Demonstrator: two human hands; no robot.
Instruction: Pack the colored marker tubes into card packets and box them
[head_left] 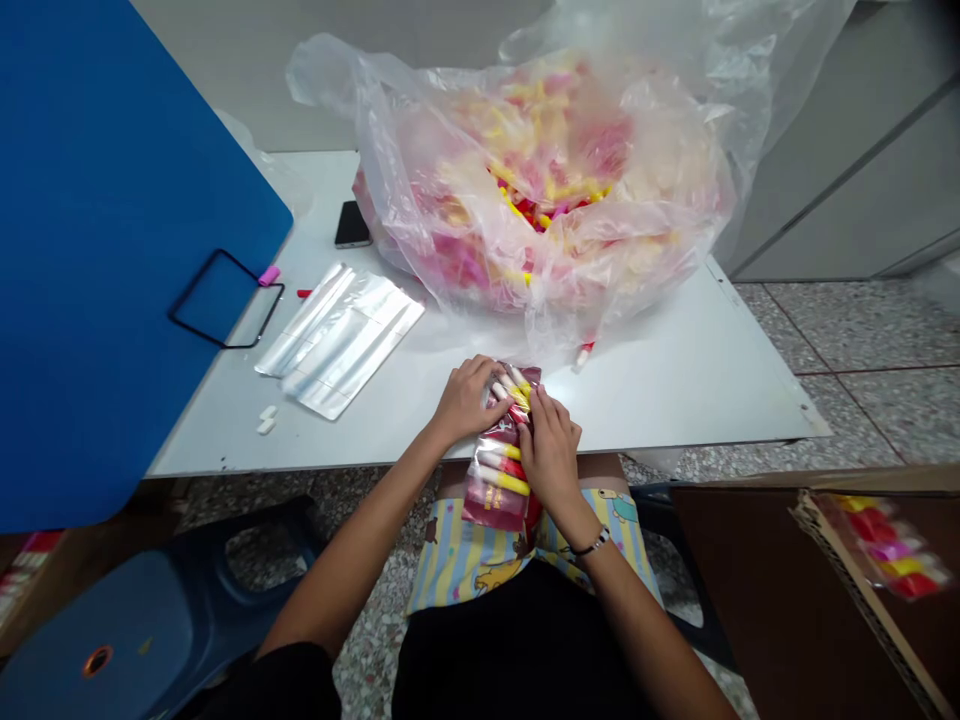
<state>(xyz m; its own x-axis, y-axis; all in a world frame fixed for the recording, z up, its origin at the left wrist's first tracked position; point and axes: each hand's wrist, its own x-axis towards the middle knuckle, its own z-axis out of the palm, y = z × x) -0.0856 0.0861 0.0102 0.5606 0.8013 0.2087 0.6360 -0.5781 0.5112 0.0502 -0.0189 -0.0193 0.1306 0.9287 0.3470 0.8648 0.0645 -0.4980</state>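
Both hands grip a bundle of white tubes with yellow bands (499, 480), packed in a red printed wrapper and resting over my lap. My left hand (463, 400) presses the bundle's upper end from the left. My right hand (550, 450) closes over its right side, with a dark bracelet on the wrist. Just ahead, a large transparent plastic bag (540, 180) on the white table (675, 400) holds a heap of pink, yellow and red items. A single loose tube (583, 354) lies against the bag's near edge.
Flat silvery transparent sleeves (339, 340), a phone (352, 225) and small white pieces (266, 420) lie on the table. A blue board (112, 250) overhangs the left side. At lower right, a cardboard box (810, 600) holds similar tubes. A blue stool (142, 620) stands at lower left.
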